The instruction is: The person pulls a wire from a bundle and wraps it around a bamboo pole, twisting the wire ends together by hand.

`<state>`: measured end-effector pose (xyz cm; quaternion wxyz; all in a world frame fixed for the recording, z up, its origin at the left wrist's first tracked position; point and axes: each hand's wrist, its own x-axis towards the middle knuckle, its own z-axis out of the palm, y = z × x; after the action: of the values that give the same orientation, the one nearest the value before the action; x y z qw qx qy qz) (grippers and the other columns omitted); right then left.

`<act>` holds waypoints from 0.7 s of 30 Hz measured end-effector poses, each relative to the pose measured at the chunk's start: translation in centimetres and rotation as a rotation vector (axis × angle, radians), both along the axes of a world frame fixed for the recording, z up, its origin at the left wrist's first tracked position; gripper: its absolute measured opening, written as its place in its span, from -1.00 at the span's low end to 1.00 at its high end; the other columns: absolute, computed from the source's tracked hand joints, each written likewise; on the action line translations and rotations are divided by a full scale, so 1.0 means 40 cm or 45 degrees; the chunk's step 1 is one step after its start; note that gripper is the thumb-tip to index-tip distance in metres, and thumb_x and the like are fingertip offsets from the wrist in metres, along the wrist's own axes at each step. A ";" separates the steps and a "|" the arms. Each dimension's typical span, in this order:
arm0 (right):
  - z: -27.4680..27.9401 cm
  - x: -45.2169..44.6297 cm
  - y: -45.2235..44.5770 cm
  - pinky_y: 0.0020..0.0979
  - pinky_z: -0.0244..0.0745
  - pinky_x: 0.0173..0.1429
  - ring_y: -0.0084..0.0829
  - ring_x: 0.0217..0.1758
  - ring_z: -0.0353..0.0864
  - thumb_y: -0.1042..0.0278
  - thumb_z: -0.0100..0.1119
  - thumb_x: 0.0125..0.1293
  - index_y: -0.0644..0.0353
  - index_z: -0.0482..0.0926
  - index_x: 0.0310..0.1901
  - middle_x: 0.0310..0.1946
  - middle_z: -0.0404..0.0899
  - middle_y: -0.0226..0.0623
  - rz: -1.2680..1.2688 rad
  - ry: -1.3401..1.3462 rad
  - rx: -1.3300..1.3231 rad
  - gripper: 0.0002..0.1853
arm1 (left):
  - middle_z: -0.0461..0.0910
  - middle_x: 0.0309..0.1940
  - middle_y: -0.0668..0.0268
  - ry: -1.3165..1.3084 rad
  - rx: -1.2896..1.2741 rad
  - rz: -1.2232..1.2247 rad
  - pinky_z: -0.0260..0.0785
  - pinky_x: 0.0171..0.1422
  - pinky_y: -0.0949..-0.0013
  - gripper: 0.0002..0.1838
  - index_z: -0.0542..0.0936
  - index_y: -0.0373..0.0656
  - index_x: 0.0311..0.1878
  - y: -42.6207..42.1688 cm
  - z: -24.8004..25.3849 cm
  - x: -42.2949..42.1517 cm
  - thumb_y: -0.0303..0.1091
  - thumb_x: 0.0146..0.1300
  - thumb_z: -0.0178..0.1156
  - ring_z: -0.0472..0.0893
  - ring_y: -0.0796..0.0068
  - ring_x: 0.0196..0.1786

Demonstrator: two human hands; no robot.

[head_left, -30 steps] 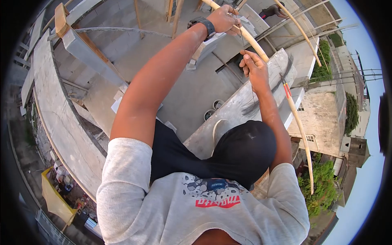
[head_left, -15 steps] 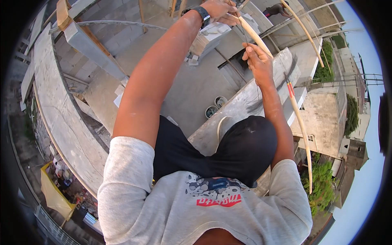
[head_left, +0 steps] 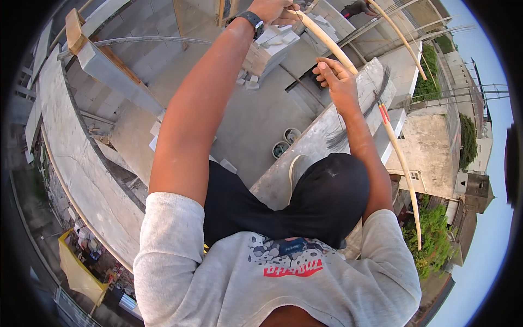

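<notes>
At the top, my left hand (head_left: 274, 11), with a dark watch on its wrist, has its fingers closed at the upper end of a pale wooden pole (head_left: 328, 42). What the fingertips grip is too small to make out. Lower and to the right, my right hand (head_left: 339, 84) is pinched around a thin dark wire, whose tail hangs below the palm. Beside this hand, a bundle of dark wires (head_left: 339, 140) lies on the concrete ledge (head_left: 289, 155). A second pole (head_left: 402, 163) with red bands stands to the right of my right forearm.
Two buckets (head_left: 280, 149) stand on the floor below. Pale blocks (head_left: 278, 41) are stacked near the top. Another person (head_left: 357, 8) bends over at the upper right. A curved concrete slab (head_left: 76, 158) runs down the left, beyond which the ground drops away.
My left hand has moved up and left, away from my right hand. The wire that stretched between both hands is no longer clearly visible there. The view has shifted slightly.
</notes>
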<state>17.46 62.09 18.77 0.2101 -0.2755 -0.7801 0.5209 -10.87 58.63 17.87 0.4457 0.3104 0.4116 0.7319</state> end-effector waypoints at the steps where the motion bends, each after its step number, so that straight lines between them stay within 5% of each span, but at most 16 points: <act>1: 0.002 -0.002 -0.006 -0.58 0.42 -0.16 -0.67 -0.26 0.53 0.17 0.24 0.42 0.30 0.60 0.14 -0.23 0.65 -0.34 -0.071 0.064 0.082 -0.59 | 0.67 -0.15 0.17 0.083 -0.051 0.064 0.69 -0.11 0.28 -0.78 0.48 -0.23 0.03 -0.015 0.003 0.000 -0.31 0.45 0.12 0.74 0.25 -0.19; 4: 0.082 0.017 -0.040 -0.48 0.47 0.06 -0.54 -0.06 0.59 0.09 0.30 0.38 0.29 0.58 0.17 -0.09 0.65 -0.27 -0.176 0.133 0.184 -0.51 | 0.67 -0.06 0.17 0.178 -0.115 0.151 0.70 0.02 0.37 -0.76 0.43 -0.25 0.09 -0.061 0.045 0.021 -0.32 0.50 0.08 0.75 0.23 -0.06; 8: 0.343 0.118 -0.193 -0.49 0.48 0.00 -0.53 -0.15 0.60 0.08 0.32 0.34 0.33 0.64 0.06 -0.17 0.65 -0.23 0.433 -0.008 0.079 -0.54 | 0.65 -0.06 0.21 0.112 -0.218 0.234 0.70 -0.01 0.34 -0.83 0.47 -0.17 0.03 -0.080 0.062 0.032 -0.31 0.49 0.09 0.74 0.25 -0.05; 9: 0.361 0.153 -0.223 -0.49 0.50 -0.19 -0.50 -0.32 0.61 0.05 0.37 0.29 0.38 0.66 0.02 -0.21 0.67 -0.18 0.662 0.206 0.008 -0.50 | 0.65 -0.06 0.21 0.123 -0.216 0.227 0.70 -0.01 0.34 -0.83 0.47 -0.17 0.03 -0.078 0.058 0.029 -0.31 0.49 0.09 0.74 0.25 -0.05; 13: 0.397 0.274 -0.309 -0.49 0.48 -0.22 -0.50 -0.34 0.60 0.09 0.36 0.27 0.35 0.65 0.04 -0.24 0.65 -0.20 1.375 0.402 -0.111 -0.52 | 0.66 -0.07 0.23 0.111 -0.310 0.267 0.69 0.00 0.34 -0.83 0.48 -0.16 0.03 -0.077 0.037 0.018 -0.31 0.50 0.08 0.74 0.28 -0.05; 21: 0.372 0.396 -0.365 -0.48 0.45 -0.28 -0.50 -0.38 0.57 0.16 0.33 0.23 0.29 0.64 0.07 -0.29 0.60 -0.22 1.783 0.529 -0.244 -0.55 | 0.65 -0.06 0.22 0.209 -0.350 0.256 0.68 0.04 0.35 -0.82 0.49 -0.19 0.04 -0.064 0.010 0.020 -0.33 0.50 0.07 0.73 0.29 -0.01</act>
<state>33.31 47.47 33.66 -0.0531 0.3745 -0.6684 0.6405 -10.08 56.09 18.27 0.3736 0.2625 0.5716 0.6818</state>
